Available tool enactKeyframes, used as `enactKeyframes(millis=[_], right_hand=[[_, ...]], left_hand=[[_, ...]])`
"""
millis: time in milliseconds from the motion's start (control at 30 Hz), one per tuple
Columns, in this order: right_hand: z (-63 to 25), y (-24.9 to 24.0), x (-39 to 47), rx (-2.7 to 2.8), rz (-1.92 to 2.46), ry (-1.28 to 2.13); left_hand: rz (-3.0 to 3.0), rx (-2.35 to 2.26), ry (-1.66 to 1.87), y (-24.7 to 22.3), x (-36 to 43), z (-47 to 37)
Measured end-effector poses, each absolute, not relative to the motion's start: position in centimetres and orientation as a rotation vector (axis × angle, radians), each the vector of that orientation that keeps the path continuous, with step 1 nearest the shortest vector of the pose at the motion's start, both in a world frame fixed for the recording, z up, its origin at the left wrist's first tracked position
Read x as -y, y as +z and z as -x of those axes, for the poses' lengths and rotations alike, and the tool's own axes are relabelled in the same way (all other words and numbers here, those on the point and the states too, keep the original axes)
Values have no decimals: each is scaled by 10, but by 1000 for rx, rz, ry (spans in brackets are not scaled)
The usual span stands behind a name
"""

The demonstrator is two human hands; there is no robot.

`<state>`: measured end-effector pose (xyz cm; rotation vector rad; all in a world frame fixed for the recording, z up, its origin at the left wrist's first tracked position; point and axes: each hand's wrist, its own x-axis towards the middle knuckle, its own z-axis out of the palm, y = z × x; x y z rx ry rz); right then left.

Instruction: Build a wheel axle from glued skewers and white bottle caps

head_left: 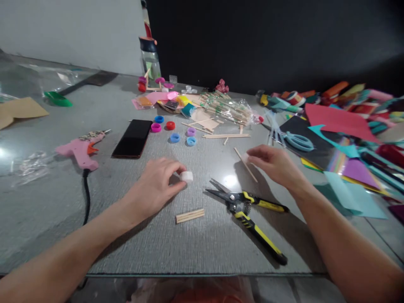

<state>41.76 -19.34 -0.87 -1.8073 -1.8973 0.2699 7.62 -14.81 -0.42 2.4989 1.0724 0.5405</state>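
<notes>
Between the thumb and fingers of my left hand (160, 179) is a white bottle cap (187, 176), close above the table. My right hand (273, 164) is closed at the fingertips, where a small whitish thing shows that I cannot make out. Beside those fingertips a thin wooden stick (246, 165) lies aslant. Yellow and black pruning shears (235, 202) rest with their blades apart between my forearms. A small bundle of short stick pieces (190, 216) lies in front of my left hand.
A pink glue gun (80, 149) with a black cord and a phone (132, 139) lie left. Coloured caps, including a red cap (170, 125), are scattered beyond my hands, near long sticks (225, 136). Blue scissors (298, 141) and coloured paper (341, 122) cover the right side.
</notes>
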Motion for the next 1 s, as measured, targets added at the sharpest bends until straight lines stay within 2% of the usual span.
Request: enactKeyframes(millis=[167,800,1000], right_hand=[[-375,-5,209,2005,1640,590],[-378,-2,224,2009,1922,541],[-366,3,224,1931,1845,552]], left_hand=[[-2484,-1022,586,-12,148,-78],[-2538,-975,580,-27,147,-83],[-2516,-987,551,-18,149,-84]])
